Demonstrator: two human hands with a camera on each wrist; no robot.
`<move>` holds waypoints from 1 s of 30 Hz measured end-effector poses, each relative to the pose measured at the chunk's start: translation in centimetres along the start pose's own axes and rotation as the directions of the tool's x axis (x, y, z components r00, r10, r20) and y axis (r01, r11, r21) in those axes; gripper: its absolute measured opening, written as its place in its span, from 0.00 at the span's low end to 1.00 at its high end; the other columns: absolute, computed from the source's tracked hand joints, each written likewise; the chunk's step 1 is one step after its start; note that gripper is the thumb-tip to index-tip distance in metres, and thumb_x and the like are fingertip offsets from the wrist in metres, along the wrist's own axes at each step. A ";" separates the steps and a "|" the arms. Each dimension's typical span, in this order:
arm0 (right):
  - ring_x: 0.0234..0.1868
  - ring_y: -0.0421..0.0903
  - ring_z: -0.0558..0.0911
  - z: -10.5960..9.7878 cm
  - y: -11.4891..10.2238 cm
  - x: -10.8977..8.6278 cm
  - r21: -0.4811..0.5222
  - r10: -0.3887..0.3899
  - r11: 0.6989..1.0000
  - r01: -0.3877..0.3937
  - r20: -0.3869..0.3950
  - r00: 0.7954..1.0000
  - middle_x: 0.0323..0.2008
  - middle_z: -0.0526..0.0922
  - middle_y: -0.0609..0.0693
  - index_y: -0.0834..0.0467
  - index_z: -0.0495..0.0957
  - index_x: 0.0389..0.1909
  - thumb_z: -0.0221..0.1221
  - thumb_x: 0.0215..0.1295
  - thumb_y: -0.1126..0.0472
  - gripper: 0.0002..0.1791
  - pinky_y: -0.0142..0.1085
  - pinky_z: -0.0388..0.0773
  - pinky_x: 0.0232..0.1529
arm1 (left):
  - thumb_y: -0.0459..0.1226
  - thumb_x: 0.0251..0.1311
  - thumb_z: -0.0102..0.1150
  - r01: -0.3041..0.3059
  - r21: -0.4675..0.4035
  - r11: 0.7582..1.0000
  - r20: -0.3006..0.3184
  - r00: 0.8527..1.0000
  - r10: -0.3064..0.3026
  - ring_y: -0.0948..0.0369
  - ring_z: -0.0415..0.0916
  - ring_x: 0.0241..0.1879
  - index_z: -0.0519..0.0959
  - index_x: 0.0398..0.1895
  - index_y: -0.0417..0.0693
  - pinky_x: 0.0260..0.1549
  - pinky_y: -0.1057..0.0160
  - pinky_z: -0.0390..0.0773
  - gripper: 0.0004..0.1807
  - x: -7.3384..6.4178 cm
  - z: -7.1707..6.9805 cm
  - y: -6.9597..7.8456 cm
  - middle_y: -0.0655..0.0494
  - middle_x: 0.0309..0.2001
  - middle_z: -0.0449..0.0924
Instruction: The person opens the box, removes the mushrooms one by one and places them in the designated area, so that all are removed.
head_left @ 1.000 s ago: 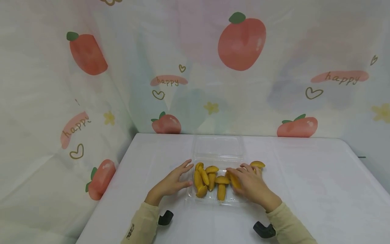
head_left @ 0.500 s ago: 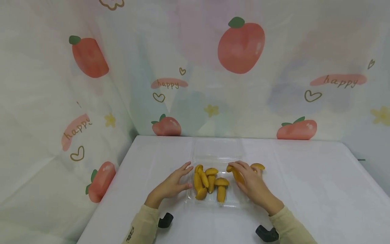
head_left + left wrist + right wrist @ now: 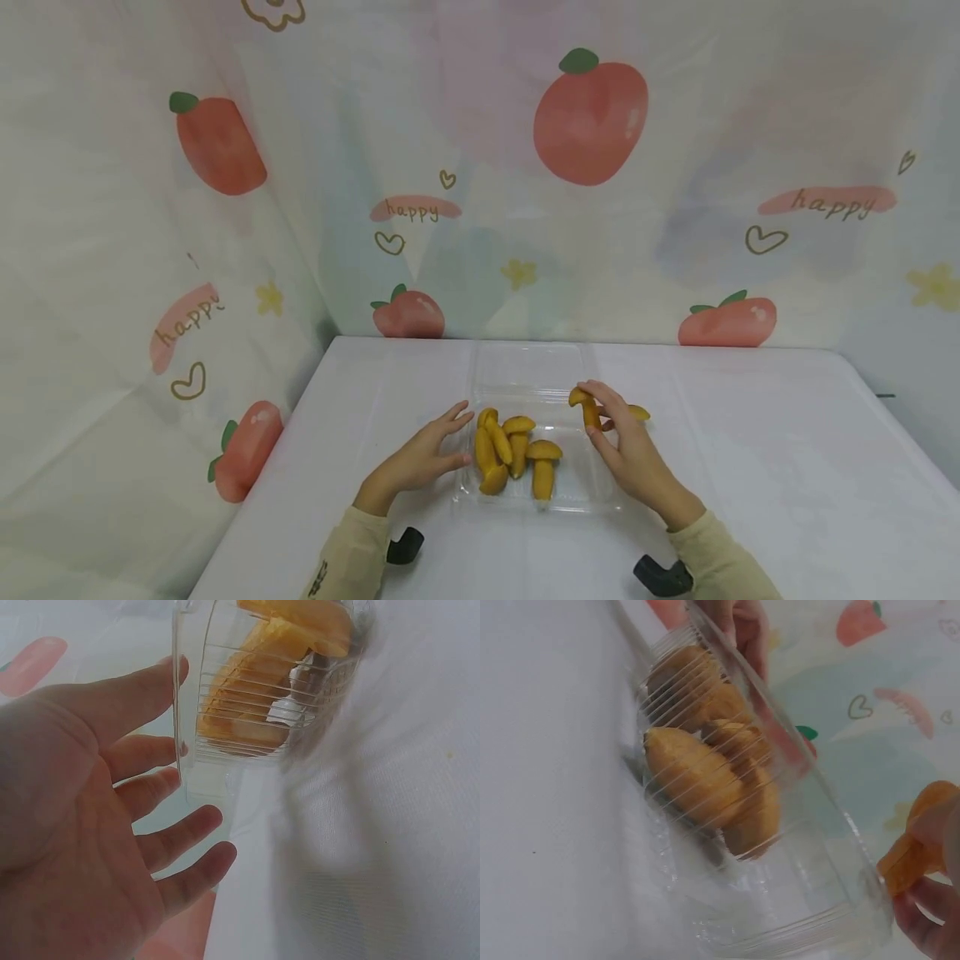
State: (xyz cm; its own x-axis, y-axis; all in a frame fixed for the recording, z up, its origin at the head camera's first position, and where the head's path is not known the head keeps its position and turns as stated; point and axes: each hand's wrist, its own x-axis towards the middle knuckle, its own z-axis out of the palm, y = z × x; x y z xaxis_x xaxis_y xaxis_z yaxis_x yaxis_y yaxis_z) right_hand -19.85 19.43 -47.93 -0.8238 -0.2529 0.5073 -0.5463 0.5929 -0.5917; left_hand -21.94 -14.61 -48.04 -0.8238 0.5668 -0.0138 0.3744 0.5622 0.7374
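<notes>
My right hand pinches a yellow mushroom between thumb and fingers, raised over the right side of a clear plastic box. In the right wrist view, this mushroom is just outside the box wall. Several yellow mushrooms lie inside the box, among them one with a wide cap near the front and a group at the left. My left hand is spread beside the box's left edge. In the left wrist view, its thumb and some fingertips meet the clear rim.
Another mushroom lies right of the box, partly hidden behind my right hand. The box's clear lid lies folded back. White cloth covers the table; a printed curtain hangs behind. Black curved pieces sit by both wrists.
My right hand has lifted the mushroom from among the others and moved it to the right and back. The left hand has stayed by the box's left edge.
</notes>
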 end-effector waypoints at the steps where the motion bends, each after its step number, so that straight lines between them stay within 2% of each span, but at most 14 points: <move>1: 0.52 0.53 0.82 -0.2 0.0 0.0 0.015 -0.005 1.000 0.005 -0.006 1.000 0.68 0.71 0.59 0.58 0.65 0.71 0.61 0.63 0.77 0.36 0.31 0.82 0.44 | 0.43 0.69 0.62 -0.003 -0.001 1.000 0.000 1.000 0.003 0.42 0.48 0.80 0.60 0.77 0.39 0.76 0.36 0.53 0.38 0.0 0.0 0.0 0.43 0.82 0.47; 3: 0.54 0.50 0.82 -0.6 -0.1 0.1 0.066 -0.016 0.998 0.016 -0.009 1.000 0.67 0.71 0.59 0.60 0.66 0.71 0.59 0.65 0.78 0.34 0.30 0.83 0.46 | 0.43 0.69 0.62 -0.006 -0.001 1.000 0.003 1.000 0.006 0.42 0.48 0.80 0.60 0.77 0.39 0.76 0.36 0.53 0.38 -0.1 0.0 -0.1 0.44 0.82 0.47; 7: 0.55 0.38 0.80 -1.6 -0.3 0.2 0.148 -0.011 0.989 0.011 0.003 1.000 0.69 0.69 0.61 0.60 0.66 0.70 0.54 0.68 0.79 0.31 0.25 0.82 0.47 | 0.43 0.69 0.62 -0.012 0.004 1.000 -0.001 1.000 0.012 0.42 0.48 0.80 0.60 0.77 0.39 0.75 0.35 0.54 0.38 -0.1 0.1 -0.2 0.44 0.82 0.48; 11: 0.48 0.33 0.81 -2.7 -0.4 0.4 0.228 0.013 0.973 -0.018 0.023 1.000 0.68 0.69 0.65 0.61 0.65 0.71 0.51 0.70 0.78 0.29 0.23 0.78 0.30 | 0.42 0.69 0.62 -0.021 0.007 1.000 -0.004 1.000 0.021 0.42 0.49 0.80 0.60 0.77 0.38 0.75 0.35 0.54 0.38 0.0 0.0 -0.3 0.43 0.82 0.48; 14: 0.43 0.32 0.84 -3.3 -0.5 0.4 0.330 0.036 0.942 -0.053 0.059 0.998 0.64 0.71 0.63 0.62 0.63 0.72 0.52 0.70 0.77 0.30 0.29 0.76 0.22 | 0.42 0.69 0.61 -0.027 0.011 1.000 -0.001 1.000 0.027 0.42 0.48 0.80 0.60 0.77 0.38 0.75 0.35 0.54 0.38 0.0 0.0 -0.2 0.42 0.82 0.48; 16: 0.43 0.31 0.85 -3.7 -0.6 0.4 0.397 0.045 0.915 -0.077 0.089 0.995 0.63 0.73 0.55 0.63 0.61 0.73 0.54 0.69 0.77 0.32 0.28 0.80 0.26 | 0.43 0.69 0.61 -0.030 0.012 0.999 -0.002 1.000 0.030 0.42 0.48 0.80 0.60 0.77 0.37 0.75 0.35 0.54 0.38 0.1 0.0 -0.2 0.42 0.82 0.48; 18: 0.46 0.32 0.85 -4.0 -0.7 0.3 0.453 0.037 0.887 -0.087 0.118 0.992 0.63 0.73 0.47 0.64 0.59 0.74 0.56 0.68 0.77 0.34 0.29 0.84 0.34 | 0.42 0.69 0.61 -0.031 0.015 0.999 -0.001 1.000 0.032 0.42 0.49 0.80 0.60 0.77 0.37 0.75 0.35 0.54 0.38 0.1 -0.1 -0.2 0.42 0.82 0.48; 21: 0.47 0.32 0.86 -4.6 -1.0 0.4 0.485 0.023 0.870 -0.087 0.136 0.990 0.60 0.75 0.37 0.66 0.58 0.74 0.56 0.68 0.77 0.35 0.29 0.85 0.39 | 0.42 0.69 0.61 -0.030 0.013 0.999 -0.003 1.000 0.030 0.42 0.49 0.80 0.60 0.77 0.37 0.75 0.35 0.54 0.38 0.2 -0.1 -0.1 0.42 0.82 0.48; 26: 0.48 0.32 0.85 -5.4 -1.0 0.5 0.484 0.012 0.872 -0.070 0.122 0.992 0.60 0.76 0.39 0.67 0.59 0.73 0.54 0.70 0.77 0.32 0.27 0.84 0.38 | 0.42 0.69 0.61 -0.023 0.007 1.000 -0.003 1.000 0.023 0.41 0.48 0.80 0.60 0.77 0.38 0.75 0.35 0.54 0.38 0.2 -0.1 -0.2 0.42 0.82 0.48; 30: 0.51 0.31 0.84 -5.8 -0.8 0.5 0.478 0.017 0.876 -0.064 0.103 0.995 0.65 0.70 0.39 0.67 0.60 0.72 0.54 0.70 0.77 0.31 0.24 0.84 0.46 | 0.43 0.69 0.61 -0.022 0.007 1.000 0.000 1.000 0.022 0.42 0.48 0.80 0.60 0.77 0.38 0.75 0.35 0.54 0.38 0.1 0.0 -0.3 0.43 0.82 0.48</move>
State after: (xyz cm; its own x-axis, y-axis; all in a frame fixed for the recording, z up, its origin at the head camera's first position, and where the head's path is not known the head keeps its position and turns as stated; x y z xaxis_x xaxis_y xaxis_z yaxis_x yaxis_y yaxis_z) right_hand -18.96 23.29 -43.58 -0.8441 -0.3202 0.4300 -0.4978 0.1704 -0.8504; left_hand -22.13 -14.71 -48.23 -0.8154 0.5790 0.0019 0.3951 0.5540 0.7328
